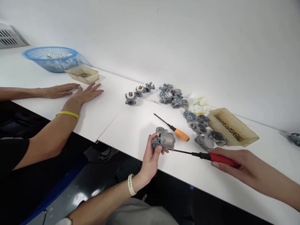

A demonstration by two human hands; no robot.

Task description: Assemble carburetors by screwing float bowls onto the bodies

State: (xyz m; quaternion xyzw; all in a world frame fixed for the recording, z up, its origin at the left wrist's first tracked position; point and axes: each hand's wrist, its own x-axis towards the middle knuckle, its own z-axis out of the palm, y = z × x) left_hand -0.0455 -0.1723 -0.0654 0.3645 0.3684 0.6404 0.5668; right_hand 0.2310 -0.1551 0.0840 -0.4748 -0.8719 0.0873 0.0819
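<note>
A grey metal carburetor is gripped in my left hand, held up over the table's front edge with its round bowl facing right. My right hand is closed around the red handle of a screwdriver. The black shaft points left, and its tip meets the lower right side of the carburetor; the exact contact is too small to make out. Behind the carburetor, a second screwdriver with an orange handle lies on the table.
Several carburetors and round-topped carburetor parts lie beyond my hands. A bin of brass screws stands right, near a plastic packet. Left are a co-worker's hands, a small tray and a blue basket. A wall rises behind.
</note>
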